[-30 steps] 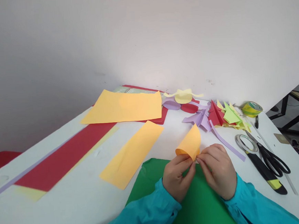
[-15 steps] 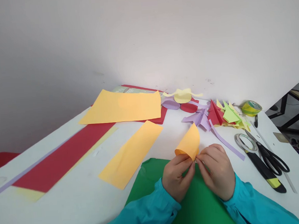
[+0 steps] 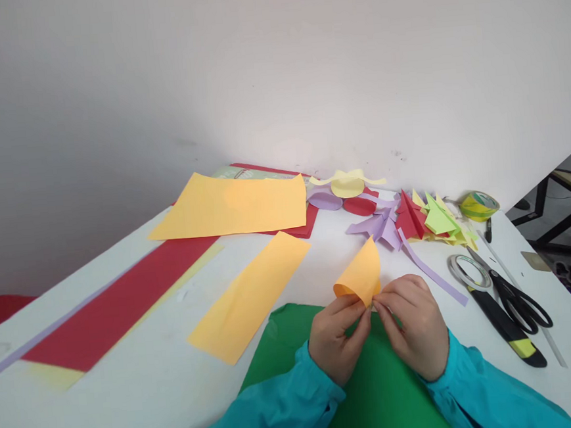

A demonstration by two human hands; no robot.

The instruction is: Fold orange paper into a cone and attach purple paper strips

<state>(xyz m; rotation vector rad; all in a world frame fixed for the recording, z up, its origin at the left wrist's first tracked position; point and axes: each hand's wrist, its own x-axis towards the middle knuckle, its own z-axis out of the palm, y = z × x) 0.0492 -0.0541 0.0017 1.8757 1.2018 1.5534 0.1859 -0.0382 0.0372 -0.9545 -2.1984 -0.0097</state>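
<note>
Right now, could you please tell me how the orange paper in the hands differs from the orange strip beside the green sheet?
The held paper is curled round, while the orange strip lies nearly flat. The held paper is pinched in the left hand, with the right hand at its lower edge; the orange strip rests untouched on the white table. Both are a similar orange.

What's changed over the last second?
Nothing was visibly taken hold of or let go: left hand and right hand still pinch the curled orange paper. The view drifted slightly. Green sheet, orange strip, scissors and cutter stayed put.
</note>
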